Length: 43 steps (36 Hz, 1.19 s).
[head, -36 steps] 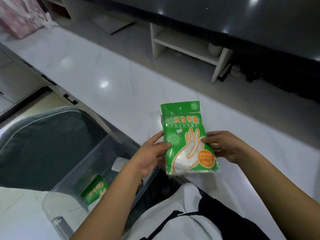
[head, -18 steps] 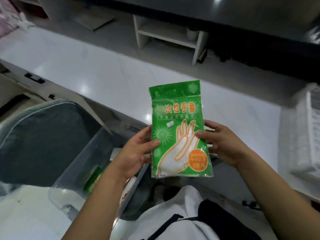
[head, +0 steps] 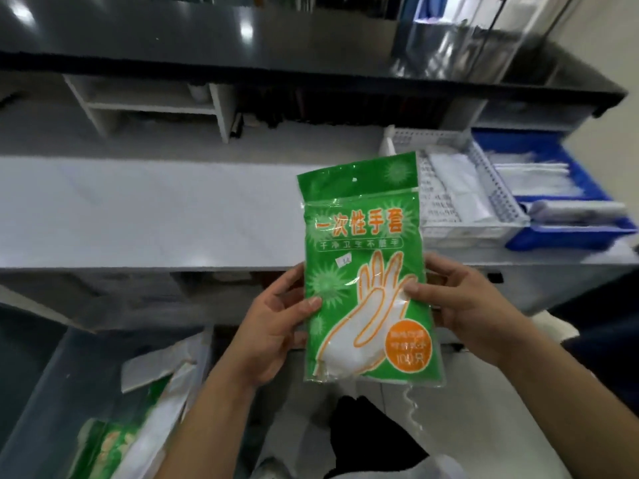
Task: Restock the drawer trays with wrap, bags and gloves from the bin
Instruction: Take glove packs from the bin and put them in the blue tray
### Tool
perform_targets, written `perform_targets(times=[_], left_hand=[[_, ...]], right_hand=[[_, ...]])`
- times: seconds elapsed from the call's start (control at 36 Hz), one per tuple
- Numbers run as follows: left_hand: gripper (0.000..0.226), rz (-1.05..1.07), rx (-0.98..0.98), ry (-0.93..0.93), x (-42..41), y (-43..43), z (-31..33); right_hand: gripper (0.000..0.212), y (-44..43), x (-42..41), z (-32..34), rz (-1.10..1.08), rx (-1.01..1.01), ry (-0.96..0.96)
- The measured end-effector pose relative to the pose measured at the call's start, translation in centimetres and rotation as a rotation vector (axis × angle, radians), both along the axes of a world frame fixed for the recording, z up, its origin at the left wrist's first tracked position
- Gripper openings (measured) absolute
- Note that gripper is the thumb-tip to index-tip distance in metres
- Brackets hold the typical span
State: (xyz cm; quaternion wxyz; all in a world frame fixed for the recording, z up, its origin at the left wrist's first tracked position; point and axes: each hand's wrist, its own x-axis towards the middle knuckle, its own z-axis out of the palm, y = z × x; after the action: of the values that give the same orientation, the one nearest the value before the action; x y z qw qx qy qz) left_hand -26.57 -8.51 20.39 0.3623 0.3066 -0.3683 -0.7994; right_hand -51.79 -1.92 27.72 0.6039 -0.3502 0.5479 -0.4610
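Note:
A green pack of disposable gloves point(head: 363, 257) with a white hand drawing stands upright in front of me, above the white counter's edge. My left hand point(head: 273, 326) pinches its left edge, thumb on the front. My right hand point(head: 460, 305) pinches its right edge the same way. A clear plastic bin point(head: 52, 392) sits at the lower left, with another green pack point(head: 110, 447) and white packets inside. At the right on the counter stand a white mesh tray point(head: 498, 195) with white bags and a blue tray point(head: 587, 233) holding clear wrapped rolls.
The white counter point(head: 155, 212) runs across the middle. Behind it stand a small white shelf unit point(head: 152, 105) and a raised black ledge point(head: 276, 63). My dark and white clothing point(head: 373, 440) fills the bottom centre.
My view has swung right and up, bringing the white and blue trays into sight. The glove pack has risen a little and stays held by both hands.

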Motion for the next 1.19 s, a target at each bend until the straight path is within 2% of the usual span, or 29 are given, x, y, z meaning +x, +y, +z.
perform_targets(times=[0.11, 0.19, 0.36, 0.53, 0.67, 0.72, 0.83, 1.0, 1.11, 1.19], left_hand=[[0.066, -0.058, -0.034, -0.039, -4.4, 1.1, 1.4], [0.066, -0.070, -0.053, -0.056, -8.0, 1.6, 2.2], [0.060, -0.124, -0.102, -0.040, -18.3, 1.5, 3.6], [0.061, -0.201, -0.138, -0.060, -30.9, 1.9, 3.6], [0.065, -0.231, -0.118, -0.068, -38.2, 2.1, 3.1], [0.064, -0.225, -0.105, -0.075, -40.3, 2.3, 2.8], [0.061, -0.213, -0.072, -0.107, -43.1, 2.2, 2.3], [0.063, -0.241, -0.125, -0.179, -46.4, -0.2, 2.9], [0.048, -0.211, -0.187, -0.217, -48.4, -3.2, 3.6], [0.035, -0.064, -0.262, -0.342, -49.4, -6.7, 3.0]], right_hand=[[0.047, 2.8, -3.8, 0.2, -0.109, 0.002, 0.017], [0.038, 4.0, -7.2, 0.4, -0.142, -0.005, -0.048], [0.040, 5.7, -16.6, 1.2, -0.175, -0.054, -0.148], [0.034, 7.8, -29.2, 2.2, -0.227, -0.048, -0.076], [0.034, 8.0, -36.7, 1.6, -0.234, -0.023, -0.098], [0.037, 7.8, -38.6, 1.4, -0.227, -0.002, -0.098], [0.029, 7.3, -41.5, 1.1, -0.248, 0.017, -0.113], [0.037, 5.3, -44.3, 0.7, -0.334, -0.011, -0.050], [0.028, 3.4, -46.7, 1.7, -0.354, -0.071, 0.049], [0.024, 1.4, -48.9, 3.2, -0.358, -0.148, 0.163]])
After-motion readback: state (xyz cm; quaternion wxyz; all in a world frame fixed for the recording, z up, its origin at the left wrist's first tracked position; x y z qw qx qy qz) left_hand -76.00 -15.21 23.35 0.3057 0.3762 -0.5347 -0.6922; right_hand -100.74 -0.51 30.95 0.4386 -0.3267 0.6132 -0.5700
